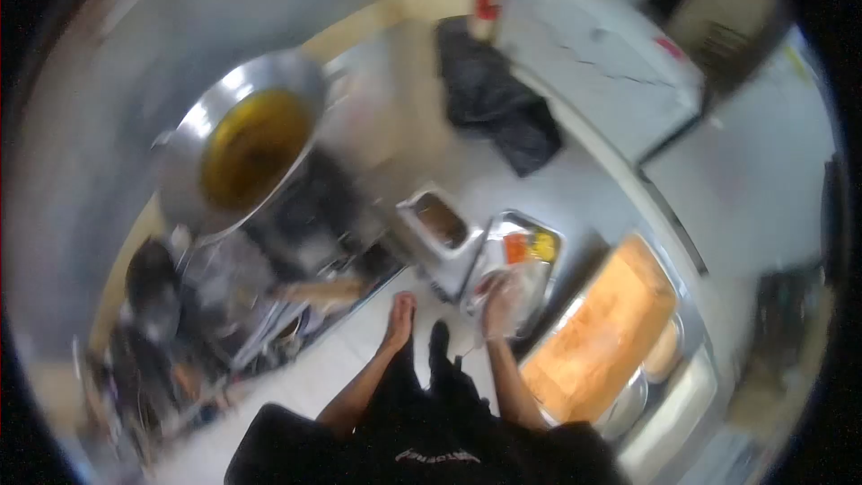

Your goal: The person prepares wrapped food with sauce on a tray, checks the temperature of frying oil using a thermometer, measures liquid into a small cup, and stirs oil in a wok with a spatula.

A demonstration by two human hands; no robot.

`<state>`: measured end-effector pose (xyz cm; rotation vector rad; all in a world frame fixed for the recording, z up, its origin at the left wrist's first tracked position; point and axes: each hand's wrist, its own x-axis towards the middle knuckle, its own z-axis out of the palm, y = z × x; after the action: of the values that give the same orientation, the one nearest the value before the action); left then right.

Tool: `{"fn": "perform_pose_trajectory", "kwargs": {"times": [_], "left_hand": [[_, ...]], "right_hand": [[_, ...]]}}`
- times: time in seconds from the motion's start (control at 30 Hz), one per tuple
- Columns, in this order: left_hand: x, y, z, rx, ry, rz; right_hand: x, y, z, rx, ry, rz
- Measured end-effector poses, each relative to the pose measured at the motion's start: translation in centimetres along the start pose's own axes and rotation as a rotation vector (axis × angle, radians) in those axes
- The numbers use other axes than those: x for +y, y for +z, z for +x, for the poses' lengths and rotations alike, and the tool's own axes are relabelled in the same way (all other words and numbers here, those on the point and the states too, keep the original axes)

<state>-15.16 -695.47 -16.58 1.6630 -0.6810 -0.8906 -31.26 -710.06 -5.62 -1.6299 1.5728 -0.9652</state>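
Shiny counter (579, 189) holds a metal tray (528, 218), long side running forward. It lies under and ahead of the nearer right hand (500, 304), whose grip is too blurry to tell; the left hand (400, 321) hangs left, loose and empty.

At the lower centre, a bare left hand (400, 321) hovers near the steel counter's edge. To its right, a right hand in clear, wrinkled plastic (503, 304) lies over a rectangular silver metal tray (512, 222) bearing orange and yellow patches. A large, round silver metal pan (301, 79) of amber liquid fills the upper left; a long orange-brown block (602, 332) occupies the lower right.
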Motion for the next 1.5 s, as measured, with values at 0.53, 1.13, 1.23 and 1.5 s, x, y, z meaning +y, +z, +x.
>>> {"fn": "perform_pose_trajectory", "kwargs": {"times": [0.53, 1.13, 1.23, 1.5], "left_hand": [[0.6, -11.5, -34.1, 0.345, -0.157, 0.190], [-8.5, -44.3, -61.0, 0.970, 0.016, -0.215], [-10.1, -49.6, -58.2, 0.873, 0.053, -0.250], [-17.6, -57.2, -59.5, 0.701, -0.041, -0.185]], "right_hand": [[0.2, 27.0, -32.6, -1.476, 0.400, 0.149], [-3.1, 30.0, -47.6, -0.833, -0.113, 0.451], [-2.0, 22.1, -50.4, -0.636, 0.198, 0.434], [-7.9, -0.1, -52.9, -0.358, 0.431, 0.688]]}}
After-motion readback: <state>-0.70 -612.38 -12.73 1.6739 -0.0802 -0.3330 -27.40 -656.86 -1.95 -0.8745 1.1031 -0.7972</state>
